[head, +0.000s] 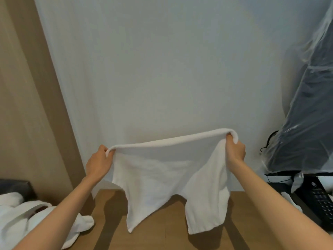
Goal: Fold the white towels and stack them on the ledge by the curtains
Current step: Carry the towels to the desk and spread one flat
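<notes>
A white towel (158, 177) hangs in the air in front of me, stretched by its top edge. My left hand (99, 163) pinches its left corner and my right hand (236, 150) grips its right corner, a little higher. The towel's lower corners dangle just above the wooden ledge (162, 237). A heap of unfolded white towels (36, 219) lies at the lower left, partly behind my left forearm. Behind the ledge hang a white sheer curtain (162, 69) and a beige curtain (23, 105).
At the right stands a dark screen wrapped in clear plastic (310, 114) with black cables beside it. Below it a black telephone (322, 199) sits on a dark stand. A dark cushion or headboard edge (16, 186) shows at the far left.
</notes>
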A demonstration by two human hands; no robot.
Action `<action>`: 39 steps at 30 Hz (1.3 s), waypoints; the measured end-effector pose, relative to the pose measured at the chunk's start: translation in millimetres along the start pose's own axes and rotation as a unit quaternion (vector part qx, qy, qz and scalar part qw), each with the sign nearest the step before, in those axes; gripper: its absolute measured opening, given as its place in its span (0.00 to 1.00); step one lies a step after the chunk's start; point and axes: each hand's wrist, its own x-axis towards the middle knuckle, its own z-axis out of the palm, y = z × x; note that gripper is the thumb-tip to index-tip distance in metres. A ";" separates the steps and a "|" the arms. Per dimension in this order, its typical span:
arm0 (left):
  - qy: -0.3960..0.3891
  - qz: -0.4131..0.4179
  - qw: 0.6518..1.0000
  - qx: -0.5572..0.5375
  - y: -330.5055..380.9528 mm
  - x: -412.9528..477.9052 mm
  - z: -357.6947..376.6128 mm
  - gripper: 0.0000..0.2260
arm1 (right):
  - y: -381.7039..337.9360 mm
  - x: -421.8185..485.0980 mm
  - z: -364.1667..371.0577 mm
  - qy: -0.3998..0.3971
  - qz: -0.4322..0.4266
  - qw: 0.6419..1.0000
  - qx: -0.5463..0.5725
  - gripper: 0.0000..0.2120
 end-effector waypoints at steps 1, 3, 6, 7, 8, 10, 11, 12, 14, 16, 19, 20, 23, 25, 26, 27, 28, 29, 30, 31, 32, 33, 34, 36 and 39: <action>-0.027 -0.004 1.000 0.015 1.0 -0.3 0.8 0.14 | 3.2 3.5 -0.9 -0.028 0.013 0.999 -0.042 0.23; -0.097 -0.003 0.995 0.011 11.2 -5.7 6.8 0.16 | 14.8 0.4 1.9 -0.108 0.018 0.983 -0.147 0.29; -0.202 -0.024 0.977 -0.064 38.8 -24.6 19.9 0.13 | 42.6 -23.4 14.8 -0.243 0.078 0.946 -0.201 0.25; -0.233 -0.044 0.964 -0.119 48.3 -30.1 22.5 0.11 | 49.2 -32.3 19.2 -0.278 0.105 0.933 -0.202 0.23; -0.262 -0.068 0.945 -0.186 57.8 -34.3 22.9 0.10 | 53.5 -38.8 23.6 -0.296 0.126 0.928 -0.190 0.21; -0.305 -0.096 0.893 -0.316 74.1 -39.3 20.7 0.08 | 51.5 -45.4 27.4 -0.294 0.156 0.935 -0.120 0.17; -0.314 -0.094 0.877 -0.351 80.2 -40.1 19.8 0.06 | 46.4 -45.5 26.7 -0.288 0.153 0.942 -0.074 0.16; -0.316 -0.087 0.871 -0.366 84.9 -41.5 19.8 0.05 | 40.8 -45.3 25.4 -0.295 0.136 0.945 -0.040 0.14; -0.299 -0.070 0.882 -0.357 87.9 -47.1 26.1 0.07 | 33.7 -51.9 21.7 -0.359 0.090 0.929 -0.028 0.11; -0.273 -0.064 0.902 -0.329 79.8 -59.4 38.9 0.10 | 41.6 -64.3 20.0 -0.438 0.082 0.893 -0.061 0.10; -0.289 -0.096 0.900 -0.312 48.8 -87.9 61.4 0.13 | 82.1 -82.9 21.4 -0.498 0.095 0.847 -0.159 0.12; -0.301 -0.108 0.898 -0.302 37.0 -98.3 68.7 0.14 | 98.9 -87.7 22.3 -0.501 0.095 0.837 -0.197 0.13; -0.316 -0.148 0.893 -0.284 6.5 -125.9 86.0 0.17 | 144.0 -101.2 25.2 -0.471 0.133 0.836 -0.247 0.15; -0.302 -0.184 0.886 -0.300 -7.9 -137.8 94.5 0.17 | 167.1 -107.8 29.7 -0.448 0.177 0.839 -0.254 0.16; -0.292 -0.200 0.883 -0.309 -13.3 -141.3 97.5 0.17 | 176.9 -111.0 33.2 -0.434 0.200 0.842 -0.250 0.15; -0.283 -0.213 0.880 -0.315 -18.1 -143.7 99.7 0.17 | 186.3 -114.2 37.0 -0.424 0.224 0.844 -0.242 0.14; -0.277 -0.222 0.877 -0.323 -22.7 -145.1 102.0 0.16 | 193.2 -117.7 42.0 -0.420 0.244 0.842 -0.234 0.13; -0.273 -0.230 0.874 -0.331 -26.5 -145.5 104.4 0.15 | 199.4 -120.9 47.8 -0.426 0.259 0.836 -0.229 0.12; -0.271 -0.236 0.870 -0.336 -29.4 -146.1 105.9 0.14 | 204.6 -124.7 54.5 -0.439 0.271 0.828 -0.222 0.12; -0.271 -0.238 0.869 -0.338 -32.2 -146.1 107.0 0.14 | 210.7 -127.9 61.9 -0.450 0.277 0.822 -0.212 0.13; -0.273 -0.236 0.869 -0.339 -34.1 -145.9 107.6 0.13 | 216.6 -131.1 68.7 -0.452 0.279 0.824 -0.195 0.16; -0.278 -0.230 0.869 -0.339 -35.7 -145.6 107.7 0.13 | 221.1 -133.1 74.2 -0.437 0.286 0.835 -0.174 0.20; -0.285 -0.224 0.868 -0.339 -36.4 -144.8 107.0 0.13 | 223.5 -134.8 77.9 -0.408 0.293 0.850 -0.157 0.26; -0.295 -0.215 0.866 -0.341 -37.3 -143.1 104.3 0.13 | 223.3 -135.2 81.4 -0.360 0.313 0.871 -0.119 0.32; -0.288 -0.217 0.865 -0.350 -34.9 -137.4 98.8 0.12 | 212.9 -131.9 77.9 -0.388 0.378 0.839 -0.052 0.38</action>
